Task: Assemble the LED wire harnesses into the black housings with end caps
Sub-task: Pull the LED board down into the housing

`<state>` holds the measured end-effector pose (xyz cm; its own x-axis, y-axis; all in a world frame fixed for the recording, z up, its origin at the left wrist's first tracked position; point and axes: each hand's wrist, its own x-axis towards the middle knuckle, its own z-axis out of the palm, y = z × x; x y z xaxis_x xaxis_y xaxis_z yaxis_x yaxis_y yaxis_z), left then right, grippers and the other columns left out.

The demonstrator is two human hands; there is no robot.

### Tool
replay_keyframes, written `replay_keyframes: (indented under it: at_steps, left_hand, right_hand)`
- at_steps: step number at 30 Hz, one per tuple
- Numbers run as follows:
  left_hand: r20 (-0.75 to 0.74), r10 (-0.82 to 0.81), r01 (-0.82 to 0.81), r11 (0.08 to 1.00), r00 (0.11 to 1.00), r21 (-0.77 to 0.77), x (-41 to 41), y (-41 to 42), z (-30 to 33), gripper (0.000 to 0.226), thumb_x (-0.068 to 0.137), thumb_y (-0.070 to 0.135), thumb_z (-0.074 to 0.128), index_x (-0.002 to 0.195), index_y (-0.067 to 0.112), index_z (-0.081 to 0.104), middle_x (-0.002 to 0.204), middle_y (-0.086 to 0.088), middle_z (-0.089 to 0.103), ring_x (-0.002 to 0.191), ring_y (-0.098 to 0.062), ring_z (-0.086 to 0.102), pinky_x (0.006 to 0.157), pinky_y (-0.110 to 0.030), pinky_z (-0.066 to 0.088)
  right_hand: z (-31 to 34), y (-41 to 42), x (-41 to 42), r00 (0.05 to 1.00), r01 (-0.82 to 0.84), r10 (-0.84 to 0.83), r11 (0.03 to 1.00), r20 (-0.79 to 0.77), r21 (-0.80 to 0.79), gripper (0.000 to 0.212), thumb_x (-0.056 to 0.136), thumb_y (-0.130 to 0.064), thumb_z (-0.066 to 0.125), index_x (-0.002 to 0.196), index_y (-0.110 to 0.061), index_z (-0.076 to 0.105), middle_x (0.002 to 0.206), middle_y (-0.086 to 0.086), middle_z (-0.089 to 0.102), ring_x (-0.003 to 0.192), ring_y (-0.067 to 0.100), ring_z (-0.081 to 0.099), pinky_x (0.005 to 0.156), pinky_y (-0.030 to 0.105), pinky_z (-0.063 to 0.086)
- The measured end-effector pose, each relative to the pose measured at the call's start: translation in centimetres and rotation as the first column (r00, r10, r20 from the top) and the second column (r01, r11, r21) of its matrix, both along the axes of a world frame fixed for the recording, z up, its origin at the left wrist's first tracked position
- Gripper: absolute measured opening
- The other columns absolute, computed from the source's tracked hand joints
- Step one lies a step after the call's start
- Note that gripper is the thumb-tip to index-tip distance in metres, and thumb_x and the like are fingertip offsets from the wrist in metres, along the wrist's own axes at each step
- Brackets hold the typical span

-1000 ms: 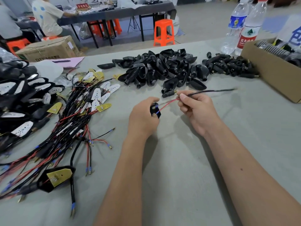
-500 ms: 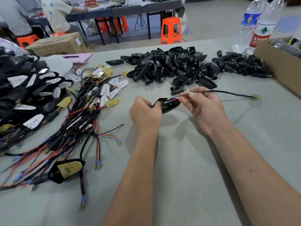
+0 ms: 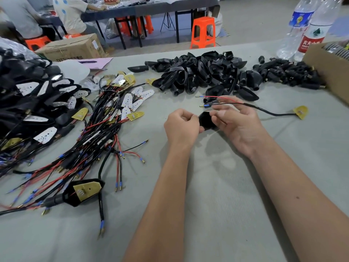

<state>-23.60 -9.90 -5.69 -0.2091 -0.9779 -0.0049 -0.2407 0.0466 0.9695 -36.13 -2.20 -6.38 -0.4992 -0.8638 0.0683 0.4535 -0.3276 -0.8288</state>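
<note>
My left hand (image 3: 182, 125) grips a black housing (image 3: 206, 120) at the middle of the table. My right hand (image 3: 238, 121) touches the housing's right side with blurred fingers and holds a black-sheathed wire harness (image 3: 264, 110) across them. The harness's red and black leads (image 3: 209, 101) with blue terminals stick out to the left above the housing. Its yellow LED board (image 3: 300, 111) lies on the table to the right. A pile of empty black housings (image 3: 204, 74) lies behind my hands, with black end caps (image 3: 290, 73) to its right.
A tangle of loose harnesses (image 3: 105, 125) with yellow and white boards lies at left. An assembled housing (image 3: 83, 191) sits at front left, a heap of finished ones (image 3: 28, 103) at far left. A cardboard box (image 3: 328, 70) and two water bottles (image 3: 309, 29) stand at right.
The harness leads have come out of the housing and now point left above it. My right hand shifted lower against the housing, and the LED board slid closer on the table.
</note>
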Motion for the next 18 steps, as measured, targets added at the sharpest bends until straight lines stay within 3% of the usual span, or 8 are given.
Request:
replay_keyframes:
  at_steps: [4,7,9,11,15,18]
  left_hand:
    - [-0.014,0.038,-0.038,0.999,0.999,0.002,0.11,-0.2,-0.1,0.01,0.089,0.006,0.062,0.08,0.009,0.065,0.048,0.009,0.062,0.053,-0.009,0.072,0.057,-0.016,0.052]
    - [-0.05,0.058,-0.057,0.998,0.997,0.038,0.22,-0.47,-0.16,0.009,0.088,0.006,0.061,0.08,0.01,0.066,0.054,0.006,0.066,0.055,-0.01,0.073,0.067,-0.024,0.059]
    - [-0.077,0.053,-0.047,0.996,0.996,0.078,0.3,-0.59,-0.15,0.011,0.087,0.006,0.061,0.079,0.012,0.065,0.052,0.01,0.067,0.058,-0.012,0.074,0.076,-0.032,0.062]
    - [-0.117,0.044,-0.03,0.992,0.992,0.124,0.35,-0.69,-0.17,0.011,0.085,0.005,0.061,0.079,0.012,0.065,0.052,0.013,0.067,0.063,-0.015,0.076,0.083,-0.038,0.062]
    - [-0.211,0.046,-0.004,0.981,0.976,0.195,0.27,-0.85,-0.12,0.011,0.085,0.003,0.066,0.077,0.011,0.066,0.056,0.009,0.07,0.066,-0.02,0.076,0.088,-0.044,0.062]
    - [-0.302,0.058,0.014,0.973,0.951,0.232,0.16,-0.92,-0.14,0.014,0.087,-0.002,0.065,0.078,0.009,0.066,0.072,-0.001,0.072,0.062,-0.021,0.074,0.083,-0.039,0.064]
  right_hand:
    - [0.36,0.41,-0.58,0.967,-0.075,0.08,0.997,0.243,-0.028,0.029,0.081,-0.002,0.068,0.109,-0.009,0.072,0.094,0.01,0.069,0.085,0.02,0.068,0.074,0.023,0.057]
    - [0.27,0.24,-0.58,0.954,-0.02,0.018,1.0,0.299,0.003,0.023,0.085,-0.011,0.072,0.107,-0.008,0.069,0.092,0.008,0.07,0.081,0.017,0.068,0.072,0.02,0.056]
    - [0.19,0.05,-0.49,0.956,0.049,-0.061,0.998,0.287,0.048,0.003,0.09,-0.01,0.072,0.093,-0.01,0.073,0.086,0.007,0.073,0.078,0.016,0.069,0.069,0.019,0.057]
    - [-0.07,-0.06,-0.6,0.954,0.118,-0.132,0.991,0.271,0.067,0.02,0.093,-0.006,0.07,0.077,-0.014,0.076,0.081,0.007,0.073,0.074,0.015,0.07,0.066,0.018,0.057]
    - [-0.32,-0.29,-0.75,0.972,0.158,-0.167,0.985,0.163,0.068,0.01,0.094,0.0,0.068,0.087,-0.006,0.07,0.08,0.008,0.074,0.074,0.014,0.073,0.067,0.014,0.056]
    - [-0.53,-0.47,-0.44,0.987,0.155,-0.16,0.983,0.037,0.098,0.005,0.089,0.003,0.072,0.09,0.0,0.068,0.083,0.011,0.075,0.078,0.017,0.076,0.068,0.015,0.057]
